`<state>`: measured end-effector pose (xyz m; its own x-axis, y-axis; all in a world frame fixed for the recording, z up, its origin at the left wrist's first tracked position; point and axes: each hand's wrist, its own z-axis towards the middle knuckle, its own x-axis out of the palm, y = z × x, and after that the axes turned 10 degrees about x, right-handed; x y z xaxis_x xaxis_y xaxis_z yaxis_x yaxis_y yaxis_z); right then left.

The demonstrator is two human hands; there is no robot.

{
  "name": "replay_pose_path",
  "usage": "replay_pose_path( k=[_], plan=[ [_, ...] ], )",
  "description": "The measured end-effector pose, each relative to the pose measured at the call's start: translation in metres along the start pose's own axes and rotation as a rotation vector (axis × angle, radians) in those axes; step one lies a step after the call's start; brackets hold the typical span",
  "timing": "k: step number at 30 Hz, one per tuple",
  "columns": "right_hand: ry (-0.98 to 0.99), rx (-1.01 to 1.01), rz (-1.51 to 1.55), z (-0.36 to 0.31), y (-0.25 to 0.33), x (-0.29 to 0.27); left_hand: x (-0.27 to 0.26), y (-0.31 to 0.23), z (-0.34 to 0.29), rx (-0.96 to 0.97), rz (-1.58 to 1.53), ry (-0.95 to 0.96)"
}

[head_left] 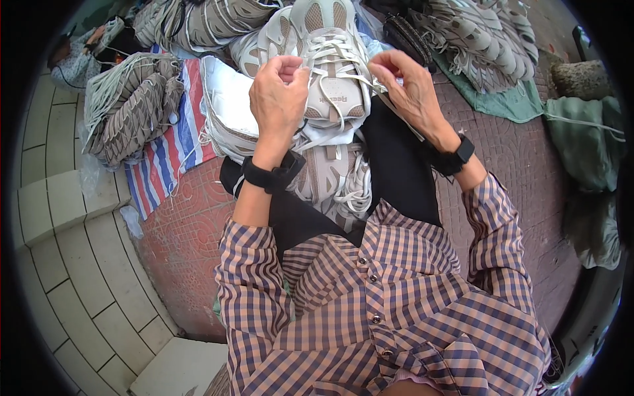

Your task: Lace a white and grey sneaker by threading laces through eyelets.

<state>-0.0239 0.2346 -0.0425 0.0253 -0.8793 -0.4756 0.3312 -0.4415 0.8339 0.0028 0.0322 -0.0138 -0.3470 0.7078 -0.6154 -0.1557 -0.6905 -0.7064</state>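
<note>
A white and beige shoe upper [342, 104] lies over my lap, with a pale shoelace [330, 56] threaded in crossing rows up its front. At its left side my left hand [281, 99] is raised, fingers curled in and thumb against them; anything between the tips is too small to make out. My right hand [411, 92] pinches a strand of the lace at the upper's right edge, thumb and forefinger together. More shoe uppers [320, 175] with bunched laces rest below, between my legs. A white lining [228, 96] shows beside my left wrist.
Bundles of grey-beige uppers lie at the left [135, 109], far left and far right [485, 43]. A striped plastic sheet [188, 142] covers part of the red paving [185, 264]. Green sacks [581, 142] stand at the right. A tiled step [59, 204] borders the left.
</note>
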Motion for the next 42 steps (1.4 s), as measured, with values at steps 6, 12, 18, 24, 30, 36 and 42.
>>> replay_pose_path(
  k=[6,12,18,24,30,36,42],
  plan=[
    [0.14,0.212,0.091,-0.02,0.008,-0.001,-0.007,0.016,0.027,0.011,-0.199,0.215],
    [0.163,0.255,0.165,-0.021,0.0,-0.001,-0.035,0.037,0.044,-0.148,-0.662,0.611],
    [0.183,0.255,0.177,-0.021,0.006,0.0,-0.038,0.033,0.047,-0.167,-0.809,0.672],
    [0.201,0.285,0.195,-0.023,0.0,0.0,-0.061,0.0,0.071,-0.173,-0.468,0.895],
    [0.188,0.299,0.227,-0.025,0.0,0.0,-0.055,-0.009,0.075,-0.086,-0.23,0.974],
    [0.26,0.176,0.141,-0.027,0.003,-0.013,-0.033,-0.013,0.044,0.295,0.363,0.625],
    [0.244,0.193,0.014,-0.033,-0.004,-0.041,-0.032,-0.01,0.021,0.414,0.453,0.328]
  ],
)
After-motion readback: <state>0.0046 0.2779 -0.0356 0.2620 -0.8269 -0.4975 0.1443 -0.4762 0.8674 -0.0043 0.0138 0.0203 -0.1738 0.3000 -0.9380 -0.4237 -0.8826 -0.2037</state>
